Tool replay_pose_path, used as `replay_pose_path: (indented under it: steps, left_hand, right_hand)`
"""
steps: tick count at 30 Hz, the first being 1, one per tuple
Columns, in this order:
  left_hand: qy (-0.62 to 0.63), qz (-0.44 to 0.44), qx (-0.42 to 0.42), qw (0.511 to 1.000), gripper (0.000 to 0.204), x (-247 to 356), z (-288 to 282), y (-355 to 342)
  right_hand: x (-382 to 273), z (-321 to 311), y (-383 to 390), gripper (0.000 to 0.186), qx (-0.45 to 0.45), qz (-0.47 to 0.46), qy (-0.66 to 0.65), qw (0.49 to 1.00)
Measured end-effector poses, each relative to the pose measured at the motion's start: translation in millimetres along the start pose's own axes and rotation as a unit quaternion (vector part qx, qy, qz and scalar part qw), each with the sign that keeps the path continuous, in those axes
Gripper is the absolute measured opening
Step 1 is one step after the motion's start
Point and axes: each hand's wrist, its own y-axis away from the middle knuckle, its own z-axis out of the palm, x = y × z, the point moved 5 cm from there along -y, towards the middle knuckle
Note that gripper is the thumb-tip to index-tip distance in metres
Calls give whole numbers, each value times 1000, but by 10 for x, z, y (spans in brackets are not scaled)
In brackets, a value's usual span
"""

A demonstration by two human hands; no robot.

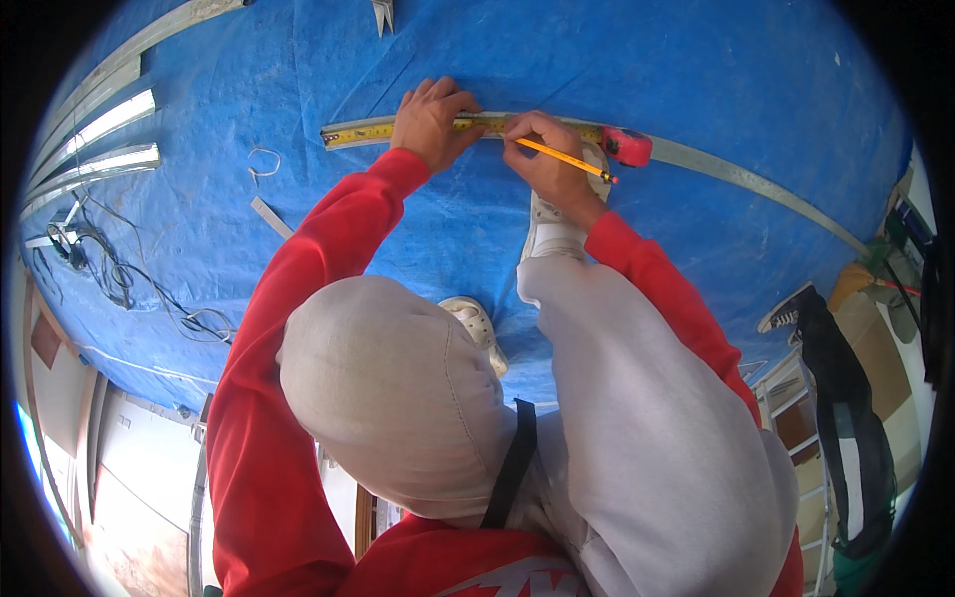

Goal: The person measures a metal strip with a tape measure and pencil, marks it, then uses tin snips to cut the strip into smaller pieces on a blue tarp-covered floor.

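Observation:
A long metal strip (746,174) lies across the blue tarp, with the yellow blade of a tape measure (363,131) extended along it. The tape's red case (626,147) rests on the strip to the right. My left hand (430,127) grips the strip and blade, fingers curled over the far edge. My right hand (547,169) holds a yellow pencil (562,151) at the blade, its eraser end pointing down-right. Under the strip, near my right hand, is one of my pale clogs (542,209); the other clog (477,328) sits farther back.
Several metal channels (119,114) lie at the left, above tangled black cables (109,269). A small offcut (271,217) and wire loop (262,166) lie on the blue tarp (219,90). At right stand a person's dark-trousered leg (836,398) and a ladder (796,418).

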Motion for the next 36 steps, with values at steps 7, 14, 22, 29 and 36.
replay_pose_path:
  steps: [7, 14, 22, 29, 36]
  left_hand:
    - [-2, 1, 1, 1000, 21, -9, 9, -4]
    - [-6, -7, -4, 1000, 22, -23, 24, -7]
    - [-9, 3, -1, 1000, 22, -19, 15, -3]
    - [6, -5, -9, 1000, 20, -51, 42, -9]
    - [-4, -8, -8, 1000, 20, -37, 31, -12]
  right_hand:
    - [-28, 0, 3, 15, -5, 1, -6, 1000]
    - [-19, 0, -10, 15, -17, -4, 5, 1000]
    - [-26, 5, 6, 15, -1, -12, 0, 1000]
    - [21, 7, 20, 16, -16, 0, 6, 1000]
    - [1, 12, 5, 15, -1, -12, -3, 1000]
